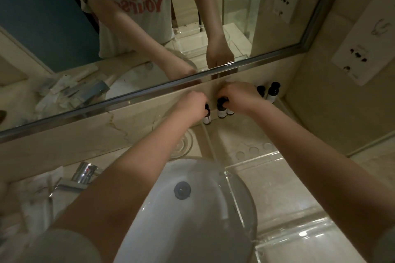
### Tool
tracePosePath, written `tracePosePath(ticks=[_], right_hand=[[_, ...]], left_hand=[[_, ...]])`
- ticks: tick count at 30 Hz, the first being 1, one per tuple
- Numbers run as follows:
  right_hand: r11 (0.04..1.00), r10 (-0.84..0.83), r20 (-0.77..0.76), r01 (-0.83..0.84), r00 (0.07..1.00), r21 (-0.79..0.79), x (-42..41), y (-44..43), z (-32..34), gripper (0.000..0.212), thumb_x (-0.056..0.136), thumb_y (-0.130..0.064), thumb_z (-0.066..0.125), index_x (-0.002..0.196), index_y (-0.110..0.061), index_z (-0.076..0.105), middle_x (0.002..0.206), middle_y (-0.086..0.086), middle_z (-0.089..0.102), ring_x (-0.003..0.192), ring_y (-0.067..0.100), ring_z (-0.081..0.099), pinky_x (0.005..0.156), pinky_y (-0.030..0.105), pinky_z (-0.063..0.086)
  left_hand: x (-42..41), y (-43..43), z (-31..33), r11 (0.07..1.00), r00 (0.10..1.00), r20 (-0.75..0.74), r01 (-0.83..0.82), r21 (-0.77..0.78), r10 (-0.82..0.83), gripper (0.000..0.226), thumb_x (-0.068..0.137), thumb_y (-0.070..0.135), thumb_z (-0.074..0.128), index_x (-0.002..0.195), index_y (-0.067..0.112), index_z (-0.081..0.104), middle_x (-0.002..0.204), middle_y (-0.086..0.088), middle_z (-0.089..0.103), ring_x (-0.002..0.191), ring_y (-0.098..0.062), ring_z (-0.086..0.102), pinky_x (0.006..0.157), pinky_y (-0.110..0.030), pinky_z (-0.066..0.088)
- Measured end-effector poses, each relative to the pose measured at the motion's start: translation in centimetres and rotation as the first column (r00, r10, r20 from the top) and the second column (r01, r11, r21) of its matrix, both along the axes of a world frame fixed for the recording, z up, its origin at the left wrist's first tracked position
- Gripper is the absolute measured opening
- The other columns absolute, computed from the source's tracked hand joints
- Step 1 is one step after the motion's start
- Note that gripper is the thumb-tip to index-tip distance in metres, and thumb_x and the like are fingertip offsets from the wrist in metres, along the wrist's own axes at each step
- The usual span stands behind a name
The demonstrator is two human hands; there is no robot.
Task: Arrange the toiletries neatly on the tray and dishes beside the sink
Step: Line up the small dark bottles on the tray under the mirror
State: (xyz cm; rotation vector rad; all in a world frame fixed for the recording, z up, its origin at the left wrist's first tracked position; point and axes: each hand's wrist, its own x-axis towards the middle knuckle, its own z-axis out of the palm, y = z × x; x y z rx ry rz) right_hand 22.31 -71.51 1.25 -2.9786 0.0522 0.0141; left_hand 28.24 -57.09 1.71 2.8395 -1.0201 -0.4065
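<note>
Several small dark-capped toiletry bottles stand at the back of the counter under the mirror. My left hand [193, 105] is closed on the cap of one bottle [207, 118]. My right hand [237, 97] grips the cap of a second bottle [221, 112], with a third bottle [230, 111] right beside it under the palm. Two more bottles [272, 93] stand apart near the right corner. A clear acrylic tray [252, 156] with round recesses lies on the counter right of the sink. A clear round dish [183, 144] sits behind the basin.
The white basin [192, 209] with its drain plug fills the lower middle. A chrome tap [84, 174] and crumpled white packets [38, 190] lie at the left. A second clear tray [299, 239] is at the lower right. A wall socket panel [363, 49] is on the right wall.
</note>
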Motion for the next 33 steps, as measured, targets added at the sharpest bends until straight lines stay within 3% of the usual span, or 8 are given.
tracePosePath(ticks=[6, 8, 11, 14, 18, 25, 33], right_hand=[[1.000, -0.021, -0.011, 0.021, 1.000, 0.021, 0.2, 0.0, 0.0, 0.018, 0.088, -0.020, 0.057, 0.102, -0.028, 0.067, 0.105, 0.001, 0.066, 0.093, 0.023, 0.061, 0.068, 0.029, 0.042], [0.999, -0.030, -0.012, 0.030, 0.999, 0.024, 0.2, 0.1, -0.1, 0.018, 0.088, -0.021, 0.057, 0.101, -0.027, 0.067, 0.104, 0.001, 0.066, 0.092, 0.022, 0.061, 0.068, 0.029, 0.041], [0.999, -0.011, -0.024, 0.012, 1.000, 0.030, 0.2, 0.0, 0.0, 0.018, 0.088, -0.020, 0.058, 0.102, -0.027, 0.067, 0.105, 0.001, 0.066, 0.094, 0.023, 0.061, 0.068, 0.028, 0.040], [1.000, -0.009, -0.028, 0.010, 1.000, 0.027, 0.2, 0.0, 0.3, 0.018, 0.088, -0.020, 0.058, 0.101, -0.027, 0.067, 0.105, 0.001, 0.066, 0.094, 0.024, 0.061, 0.069, 0.029, 0.043], [0.999, -0.017, -0.034, 0.018, 0.999, 0.031, 0.1, 0.1, 0.5, 0.018, 0.088, -0.019, 0.057, 0.100, -0.026, 0.068, 0.104, 0.002, 0.066, 0.093, 0.024, 0.061, 0.069, 0.031, 0.045], [0.997, -0.033, -0.051, 0.036, 0.998, 0.066, 0.2, 0.0, 0.5, 0.018, 0.088, -0.019, 0.057, 0.099, -0.025, 0.069, 0.099, 0.004, 0.067, 0.089, 0.025, 0.061, 0.069, 0.031, 0.046], [0.996, -0.016, -0.053, 0.020, 0.998, 0.083, 0.5, -0.1, 0.3, 0.020, 0.088, -0.019, 0.059, 0.105, -0.024, 0.067, 0.102, 0.003, 0.067, 0.091, 0.024, 0.061, 0.072, 0.032, 0.047]], left_hand=[[0.2, 0.7, -0.2, 0.989, 0.987, 0.065, 0.147, -0.018, -0.145, 0.026, 0.087, 0.006, 0.052, 0.108, 0.012, 0.067, 0.110, -0.014, 0.066, 0.103, -0.033, 0.060, 0.079, -0.031, 0.046], [0.0, 0.9, -0.2, 0.991, 0.987, 0.102, 0.129, -0.030, -0.126, 0.025, 0.087, 0.017, 0.057, 0.111, 0.012, 0.064, 0.108, -0.014, 0.065, 0.102, -0.034, 0.061, 0.080, -0.034, 0.049], [-0.7, 0.7, -0.1, 0.999, 0.982, 0.188, -0.029, -0.025, 0.033, 0.036, 0.088, 0.040, 0.056, 0.099, 0.007, 0.062, 0.092, -0.011, 0.063, 0.088, -0.031, 0.062, 0.064, -0.034, 0.047], [-1.0, 0.1, -0.2, 0.984, 0.979, 0.103, -0.174, -0.027, 0.176, 0.042, 0.087, 0.046, 0.057, 0.095, 0.005, 0.064, 0.086, -0.009, 0.058, 0.087, -0.030, 0.061, 0.062, -0.032, 0.043], [-0.3, -0.4, -0.4, 0.962, 0.969, -0.055, -0.246, -0.115, 0.242, 0.033, 0.084, 0.036, 0.063, 0.098, 0.006, 0.068, 0.096, -0.013, 0.067, 0.090, -0.030, 0.063, 0.074, -0.035, 0.051], [0.3, -0.5, 0.4, 0.997, 0.998, -0.028, -0.057, -0.053, 0.056, 0.019, 0.086, 0.021, 0.060, 0.096, 0.009, 0.070, 0.098, -0.013, 0.067, 0.092, -0.030, 0.061, 0.069, -0.028, 0.041], [0.6, -0.6, 0.3, 1.000, 1.000, 0.013, 0.014, -0.007, -0.014, 0.021, 0.086, 0.021, 0.059, 0.099, 0.009, 0.070, 0.100, -0.013, 0.068, 0.094, -0.030, 0.062, 0.077, -0.030, 0.048]])
